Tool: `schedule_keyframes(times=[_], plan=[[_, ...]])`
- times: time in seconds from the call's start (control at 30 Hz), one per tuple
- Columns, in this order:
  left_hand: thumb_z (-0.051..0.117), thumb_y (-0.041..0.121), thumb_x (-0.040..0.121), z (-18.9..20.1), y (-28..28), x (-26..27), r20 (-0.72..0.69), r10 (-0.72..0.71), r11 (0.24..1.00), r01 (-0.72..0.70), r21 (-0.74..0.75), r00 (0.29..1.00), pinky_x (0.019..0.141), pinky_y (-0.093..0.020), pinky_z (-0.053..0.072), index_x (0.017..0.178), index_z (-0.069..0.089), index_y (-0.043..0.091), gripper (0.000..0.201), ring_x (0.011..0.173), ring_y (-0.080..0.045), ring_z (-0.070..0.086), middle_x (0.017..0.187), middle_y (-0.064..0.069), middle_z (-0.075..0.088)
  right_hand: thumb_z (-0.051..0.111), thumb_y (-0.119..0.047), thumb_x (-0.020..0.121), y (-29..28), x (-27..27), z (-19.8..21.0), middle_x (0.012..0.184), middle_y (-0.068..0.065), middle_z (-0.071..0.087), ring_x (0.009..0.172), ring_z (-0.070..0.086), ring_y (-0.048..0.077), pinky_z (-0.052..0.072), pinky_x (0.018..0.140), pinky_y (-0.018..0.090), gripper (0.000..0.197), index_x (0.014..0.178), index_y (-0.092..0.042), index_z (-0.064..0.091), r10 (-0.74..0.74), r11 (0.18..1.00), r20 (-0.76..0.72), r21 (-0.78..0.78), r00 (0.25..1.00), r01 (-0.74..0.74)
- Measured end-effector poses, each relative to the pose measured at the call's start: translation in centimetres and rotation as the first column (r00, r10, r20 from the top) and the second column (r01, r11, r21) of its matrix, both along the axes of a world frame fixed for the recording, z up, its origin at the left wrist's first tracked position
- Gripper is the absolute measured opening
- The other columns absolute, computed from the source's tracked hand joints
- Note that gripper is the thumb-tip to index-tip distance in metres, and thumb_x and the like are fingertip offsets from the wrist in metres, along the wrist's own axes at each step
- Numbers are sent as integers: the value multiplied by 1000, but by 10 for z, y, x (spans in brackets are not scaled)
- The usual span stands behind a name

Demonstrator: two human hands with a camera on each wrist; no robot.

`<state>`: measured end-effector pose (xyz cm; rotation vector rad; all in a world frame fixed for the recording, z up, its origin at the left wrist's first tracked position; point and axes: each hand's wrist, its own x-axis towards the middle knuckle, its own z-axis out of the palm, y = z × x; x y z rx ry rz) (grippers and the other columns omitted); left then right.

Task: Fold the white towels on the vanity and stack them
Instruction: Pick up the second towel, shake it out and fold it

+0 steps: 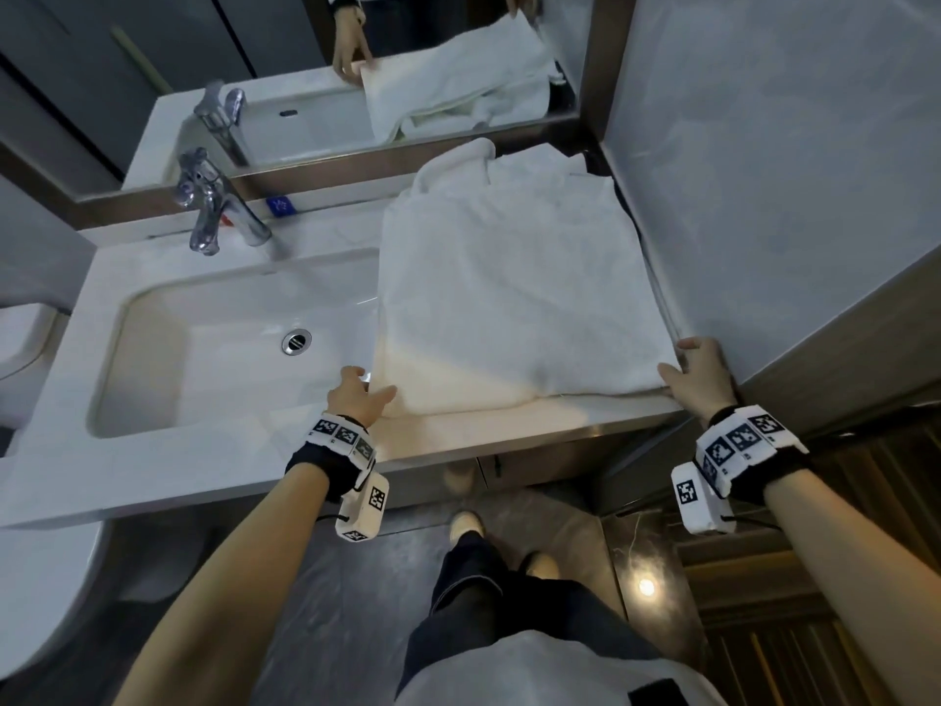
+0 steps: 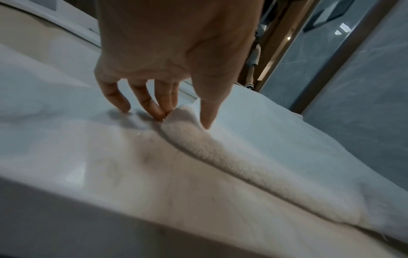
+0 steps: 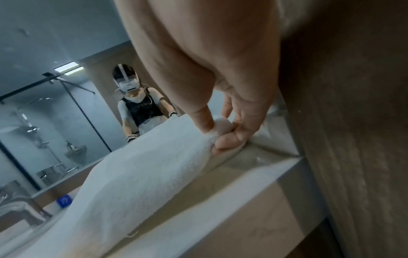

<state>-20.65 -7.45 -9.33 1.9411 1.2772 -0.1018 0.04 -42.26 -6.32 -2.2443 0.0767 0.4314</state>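
A white towel (image 1: 514, 298) lies spread flat on the vanity counter (image 1: 509, 425), right of the sink. Its left edge hangs slightly over the basin. My left hand (image 1: 374, 387) is at the towel's near left corner. In the left wrist view the left hand (image 2: 187, 118) pinches that raised corner of the towel (image 2: 253, 148) between thumb and fingers. My right hand (image 1: 674, 366) is at the near right corner. There the right hand (image 3: 220, 137) grips a bunched bit of the towel (image 3: 143, 165) with curled fingers. Another white towel (image 1: 458, 163) lies crumpled behind, against the mirror.
The sink basin (image 1: 153, 318) and chrome faucet (image 1: 219, 206) take up the counter's left half. The mirror (image 1: 127, 53) runs along the back, with a small blue item (image 1: 281, 205) below it. A grey wall (image 1: 764, 170) is close on the right. A toilet (image 1: 25, 338) is at far left.
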Motion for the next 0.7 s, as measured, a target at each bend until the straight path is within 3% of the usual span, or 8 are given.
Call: schedule_keyframes(times=[0.1, 0.17, 0.23, 0.33, 0.47, 0.57, 0.63, 0.7], plan=[[58, 11, 88, 2, 7, 2, 54, 0, 999, -2, 32, 999, 87, -33, 41, 127, 38, 5, 44, 112, -34, 55, 115, -17, 60, 60, -7, 84, -4, 0, 2, 111, 11, 55, 104, 60, 36, 48, 95, 52, 27, 105, -14, 45, -16, 998, 22, 66, 1000, 14], [50, 7, 91, 6, 8, 0, 167, 39, 998, -29, -61, 985, 83, -36, 46, 120, 35, 10, 33, 101, -33, 54, 96, -12, 55, 54, -6, 88, -5, -1, 7, 112, 16, 59, 98, 63, 36, 49, 94, 49, 13, 93, -16, 48, 16, 997, 30, 73, 999, -18], [44, 1, 93, 11, 9, -4, 297, 65, 985, -13, -174, 953, 71, -37, 54, 111, 31, 18, 28, 86, -26, 51, 85, -7, 44, 42, -2, 92, -6, -3, 13, 115, 14, 60, 102, 61, 34, 46, 95, 45, 22, 86, -18, 56, 77, 995, 17, 68, 997, -78], [44, -2, 94, 21, 14, -13, 400, 108, 957, 13, -289, 910, 58, -21, 55, 99, 48, 14, 17, 76, -19, 51, 87, -8, 50, 34, 4, 92, -9, -4, 20, 123, 10, 57, 117, 51, 27, 40, 102, 38, 36, 101, -16, 63, 136, 989, -6, 56, 991, -136], [45, -3, 95, 37, 32, -16, 528, 232, 908, 13, -419, 817, 66, -18, 48, 84, 63, 11, 25, 82, -15, 53, 98, 0, 58, 52, 10, 84, -4, -7, 35, 111, 8, 56, 99, 53, 19, 41, 80, 28, 35, 109, -14, 57, 213, 972, 55, 86, 976, -217], [42, -4, 94, 52, 45, -4, 590, 241, 919, 14, -393, 771, 74, -19, 44, 88, 65, 8, 26, 92, -9, 57, 109, 8, 57, 60, -6, 88, 8, -3, 48, 98, 8, 59, 89, 53, 19, 41, 65, 18, 17, 105, -5, 60, 179, 971, 211, 121, 961, -208], [41, -4, 92, 62, 51, 6, 630, 211, 933, 38, -357, 747, 77, -17, 46, 88, 67, 7, 28, 94, -10, 58, 102, 0, 64, 61, -12, 89, 16, 6, 55, 92, 10, 61, 83, 53, 21, 37, 55, 9, 19, 105, -2, 63, 134, 976, 306, 121, 942, -179], [46, -5, 88, 71, 59, 16, 643, 149, 950, 71, -303, 752, 70, -10, 48, 90, 68, 9, 26, 80, -5, 59, 90, -2, 65, 60, -16, 90, 23, 20, 60, 95, 16, 63, 84, 55, 26, 39, 61, 18, 23, 106, 0, 65, 137, 984, 382, 54, 914, -170]])
